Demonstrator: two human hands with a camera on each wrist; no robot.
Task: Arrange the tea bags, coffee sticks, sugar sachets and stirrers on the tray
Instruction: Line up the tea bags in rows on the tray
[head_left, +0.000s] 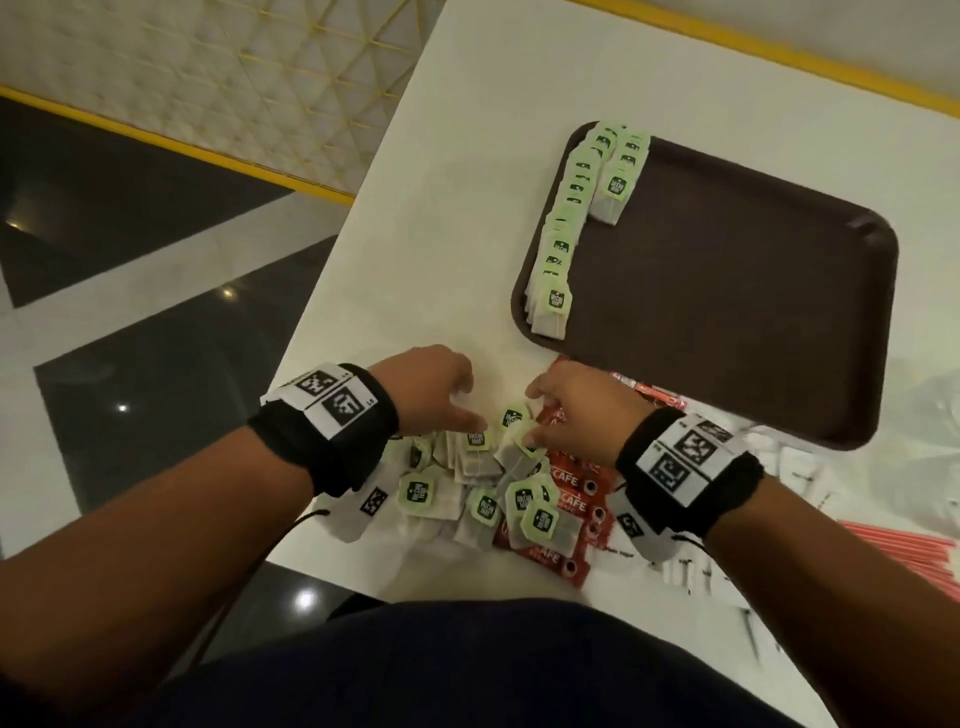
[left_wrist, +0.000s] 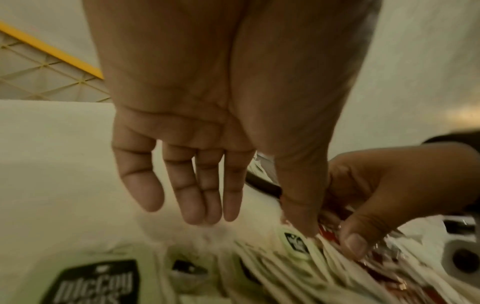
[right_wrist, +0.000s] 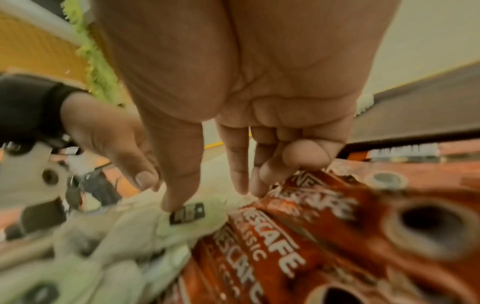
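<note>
A loose pile of tea bags (head_left: 483, 493) with green tags lies near the table's front edge, between my hands. My left hand (head_left: 470, 410) hangs over it with straight fingers, and its thumb touches a tea bag tag (left_wrist: 296, 242). My right hand (head_left: 530, 423) pinches tea bags from the pile, its thumb on a tag (right_wrist: 187, 212) and two fingers down beside it. Red coffee sticks (head_left: 571, 499) lie under and beside the right hand. The brown tray (head_left: 727, 312) sits farther back on the right, with two rows of tea bags (head_left: 563, 228) along its left side.
White sugar sachets (head_left: 789, 467) are scattered right of my right wrist. Red stirrers (head_left: 909, 551) lie at the far right. The white table's left edge (head_left: 332, 291) drops to a dark tiled floor. Most of the tray's surface is bare.
</note>
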